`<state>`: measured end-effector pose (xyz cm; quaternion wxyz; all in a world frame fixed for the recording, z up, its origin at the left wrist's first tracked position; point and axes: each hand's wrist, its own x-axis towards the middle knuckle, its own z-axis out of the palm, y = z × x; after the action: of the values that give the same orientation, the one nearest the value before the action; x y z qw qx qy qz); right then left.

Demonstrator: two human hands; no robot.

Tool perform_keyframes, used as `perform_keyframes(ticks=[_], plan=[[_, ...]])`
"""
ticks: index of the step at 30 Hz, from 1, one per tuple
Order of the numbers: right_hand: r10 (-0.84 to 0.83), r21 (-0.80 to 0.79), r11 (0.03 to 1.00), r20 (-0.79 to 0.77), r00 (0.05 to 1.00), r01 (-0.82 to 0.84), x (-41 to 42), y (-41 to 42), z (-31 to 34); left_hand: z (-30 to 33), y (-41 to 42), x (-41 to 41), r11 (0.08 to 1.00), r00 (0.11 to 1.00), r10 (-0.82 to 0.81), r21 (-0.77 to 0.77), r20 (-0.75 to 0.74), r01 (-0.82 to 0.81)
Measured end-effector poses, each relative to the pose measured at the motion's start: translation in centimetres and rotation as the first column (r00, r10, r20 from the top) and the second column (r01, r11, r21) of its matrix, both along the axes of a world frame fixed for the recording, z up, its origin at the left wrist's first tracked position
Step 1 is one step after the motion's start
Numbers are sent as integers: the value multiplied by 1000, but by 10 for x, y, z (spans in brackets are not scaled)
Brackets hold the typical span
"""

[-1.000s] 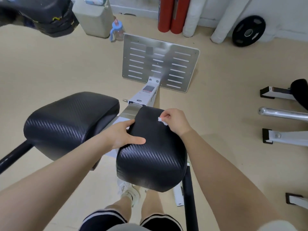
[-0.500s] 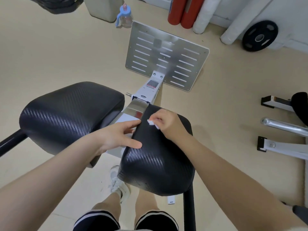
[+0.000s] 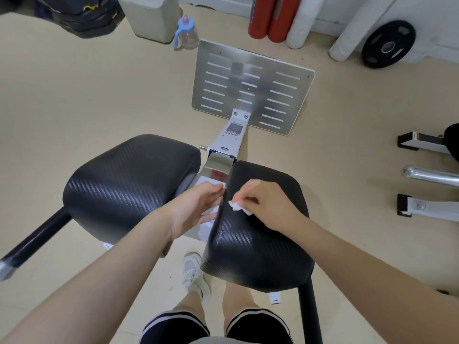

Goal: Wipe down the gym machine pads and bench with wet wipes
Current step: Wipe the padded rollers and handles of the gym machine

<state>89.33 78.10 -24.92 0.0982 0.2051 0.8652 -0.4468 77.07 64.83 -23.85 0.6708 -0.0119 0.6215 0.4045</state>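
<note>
Right hand [image 3: 269,207] pinching my crumpled wet wipe [image 3: 237,206] against right pad [image 3: 258,234], near its inner edge | left hand [image 3: 196,207] released, fingers loose beside that edge | wipe likely limp, light, damp: keep it bunched under fingertips | pad looks firm, slick vinyl

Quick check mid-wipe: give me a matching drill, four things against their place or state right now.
1. wipe
2. left hand
3. bottle
4. weight plate

a. leaning at the wall, far right
b. pinched in the right hand on the right pad
c. on the floor beside the bin
d. open, between the two pads

Pairs: 1-b, 2-d, 3-c, 4-a
</note>
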Motion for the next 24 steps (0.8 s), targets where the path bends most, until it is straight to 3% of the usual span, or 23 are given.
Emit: perform_keyframes(ticks=[7, 11, 13, 15, 19, 21, 24], plan=[[-202, 109, 975, 65, 977, 195, -31, 14, -29, -2, 2, 0, 1000, 1000, -5, 2, -5, 5], [-90, 134, 987, -13, 996, 91, 10, -27, 23, 3, -2, 13, 999, 996, 37, 2, -82, -37], [-40, 181, 983, 20, 999, 36, 34, -54, 38, 11, -5, 22, 998, 995, 65, 5, -75, -64], [-107, 230, 968, 35, 994, 96, 43, -75, 41, 19, -10, 29, 995, 991, 101, -14, -87, -103], [-339, 384, 876, 60, 939, 292, 19, -81, 29, 10, -33, 37, 990, 978, 131, -27, -162, -137], [-504, 454, 786, 75, 860, 420, 1, -80, 26, 7, -41, 37, 989, 977, 142, -20, -157, -147], [-499, 555, 719, -7, 866, 418, -5, -101, 28, 10, -45, 41, 994, 983, 106, 32, -152, -102]])
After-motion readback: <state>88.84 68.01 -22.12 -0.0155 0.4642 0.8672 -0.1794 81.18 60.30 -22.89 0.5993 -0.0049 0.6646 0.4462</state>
